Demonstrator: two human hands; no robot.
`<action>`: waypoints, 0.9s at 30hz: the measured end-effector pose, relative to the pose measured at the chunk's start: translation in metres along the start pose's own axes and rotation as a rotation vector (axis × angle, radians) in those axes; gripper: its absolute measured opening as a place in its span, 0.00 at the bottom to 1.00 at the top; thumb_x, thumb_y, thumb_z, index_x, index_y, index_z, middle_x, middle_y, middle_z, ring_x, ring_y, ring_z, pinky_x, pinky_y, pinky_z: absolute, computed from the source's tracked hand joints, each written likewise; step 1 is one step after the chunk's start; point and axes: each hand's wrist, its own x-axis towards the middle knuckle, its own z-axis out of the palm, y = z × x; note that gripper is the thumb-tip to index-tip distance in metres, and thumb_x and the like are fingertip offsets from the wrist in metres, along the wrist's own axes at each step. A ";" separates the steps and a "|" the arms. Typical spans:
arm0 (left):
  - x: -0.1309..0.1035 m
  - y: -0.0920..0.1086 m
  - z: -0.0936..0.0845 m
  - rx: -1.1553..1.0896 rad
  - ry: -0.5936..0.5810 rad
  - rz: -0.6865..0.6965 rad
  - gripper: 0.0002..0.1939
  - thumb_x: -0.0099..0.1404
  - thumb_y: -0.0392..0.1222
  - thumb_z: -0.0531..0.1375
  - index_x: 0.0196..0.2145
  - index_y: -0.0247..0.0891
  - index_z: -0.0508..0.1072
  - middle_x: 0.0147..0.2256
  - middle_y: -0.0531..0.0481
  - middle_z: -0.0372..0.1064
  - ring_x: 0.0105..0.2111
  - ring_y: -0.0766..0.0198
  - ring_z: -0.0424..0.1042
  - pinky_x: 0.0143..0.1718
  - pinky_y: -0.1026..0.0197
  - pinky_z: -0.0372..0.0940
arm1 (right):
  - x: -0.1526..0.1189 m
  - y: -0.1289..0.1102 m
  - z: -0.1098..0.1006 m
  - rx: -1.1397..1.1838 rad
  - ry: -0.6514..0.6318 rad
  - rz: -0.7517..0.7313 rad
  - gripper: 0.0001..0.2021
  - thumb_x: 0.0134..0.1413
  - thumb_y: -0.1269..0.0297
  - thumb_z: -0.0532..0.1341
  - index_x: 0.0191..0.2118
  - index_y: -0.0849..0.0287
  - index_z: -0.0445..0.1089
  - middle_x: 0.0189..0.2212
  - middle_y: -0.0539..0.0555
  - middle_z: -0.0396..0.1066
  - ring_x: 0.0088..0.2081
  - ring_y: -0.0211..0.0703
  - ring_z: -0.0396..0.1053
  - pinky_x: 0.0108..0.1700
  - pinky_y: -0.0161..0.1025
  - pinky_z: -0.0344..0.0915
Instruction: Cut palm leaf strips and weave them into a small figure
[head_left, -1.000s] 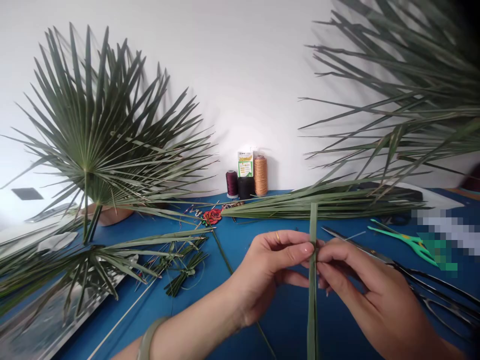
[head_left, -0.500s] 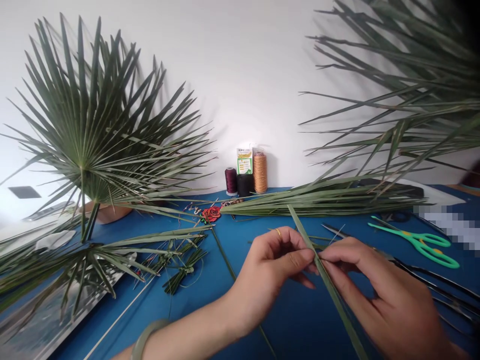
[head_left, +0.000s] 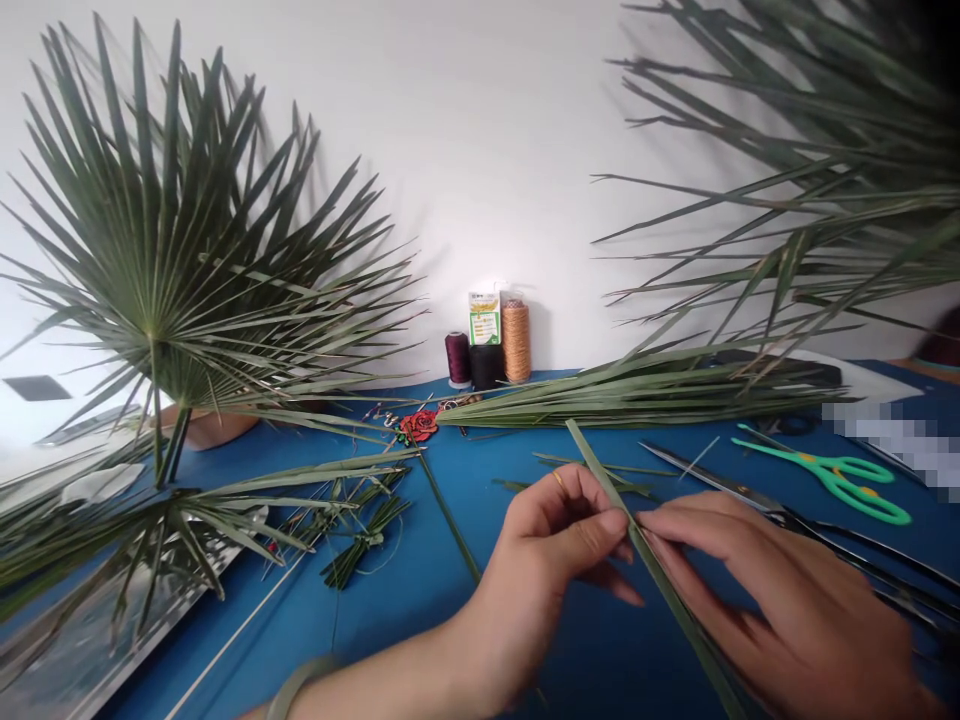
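A long green leaf strip [head_left: 664, 585] runs slantwise from above my fingers down to the bottom edge. My left hand [head_left: 551, 545], with a ring on one finger, pinches the strip between thumb and index finger. Close beside it my right hand [head_left: 765, 580] is closed on the strip too, thumb and index fingertips at its right edge. The two sets of fingertips nearly touch. Several thin leaf pieces [head_left: 600, 466] lie on the blue table just behind my hands.
Green-handled scissors [head_left: 855, 478] and large metal scissors [head_left: 720, 480] lie at right. A leaf bundle [head_left: 585, 400], thread spools [head_left: 516, 342] and a red rose patch [head_left: 420, 426] are at the back. Fan palm leaves [head_left: 150, 250] stand left; a tied leaf bundle [head_left: 367, 540] lies nearer.
Both hands have shifted slightly lower in view, still on the strip. My right hand has moved a little right and down, showing more of the metal scissors. The whole view has shifted slightly.
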 end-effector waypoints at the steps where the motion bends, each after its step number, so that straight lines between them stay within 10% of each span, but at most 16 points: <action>1: -0.001 0.000 0.001 -0.017 0.008 -0.007 0.06 0.58 0.36 0.58 0.27 0.32 0.65 0.25 0.51 0.62 0.26 0.70 0.64 0.28 0.67 0.64 | 0.002 -0.001 -0.001 -0.010 0.005 -0.008 0.05 0.60 0.69 0.53 0.36 0.58 0.66 0.25 0.50 0.74 0.26 0.36 0.73 0.29 0.29 0.65; 27: -0.008 -0.014 0.010 -0.292 0.041 -0.044 0.04 0.55 0.34 0.60 0.26 0.30 0.68 0.23 0.50 0.64 0.25 0.69 0.68 0.24 0.68 0.67 | -0.012 -0.006 -0.001 0.030 -0.036 0.116 0.08 0.58 0.69 0.53 0.41 0.52 0.65 0.30 0.49 0.75 0.28 0.39 0.73 0.28 0.34 0.62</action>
